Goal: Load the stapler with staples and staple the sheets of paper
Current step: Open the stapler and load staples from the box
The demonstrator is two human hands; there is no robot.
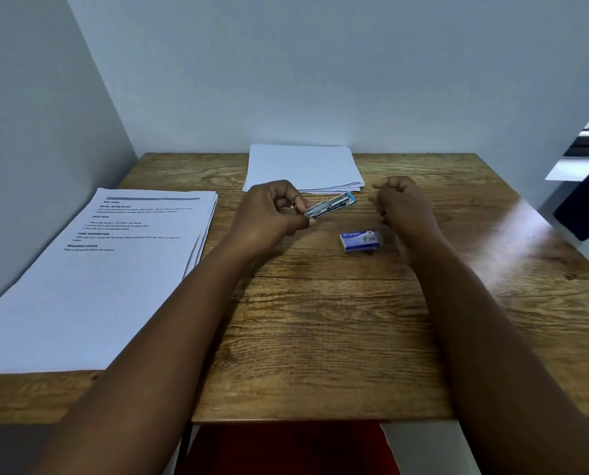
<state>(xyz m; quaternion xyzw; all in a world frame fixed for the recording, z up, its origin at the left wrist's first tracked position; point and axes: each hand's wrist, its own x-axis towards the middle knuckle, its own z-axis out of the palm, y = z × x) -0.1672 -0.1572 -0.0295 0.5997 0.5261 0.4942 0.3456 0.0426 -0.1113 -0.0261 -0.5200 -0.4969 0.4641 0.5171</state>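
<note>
The left hand [272, 210] holds a small stapler [330, 205] just above the wooden table [320, 320], fingers and thumb curled round its near end so that the far, blue-tipped end points right and away toward the blank sheets. The stapler's metal parts show along its length; whether it is opened cannot be told at this size. The right hand [401, 204] hangs beside it, a little apart, fingers curled inward; whether they pinch anything is not visible, since the back of the hand faces the camera. A small blue box of staples [360, 241] lies flat on the table just in front of the right wrist, between the two forearms. A stack of blank sheets [303, 168] rests at the far edge against the wall, right behind the stapler. A thicker pile of printed pages [108, 269] covers the table's left side, reaching its left edge.
</note>
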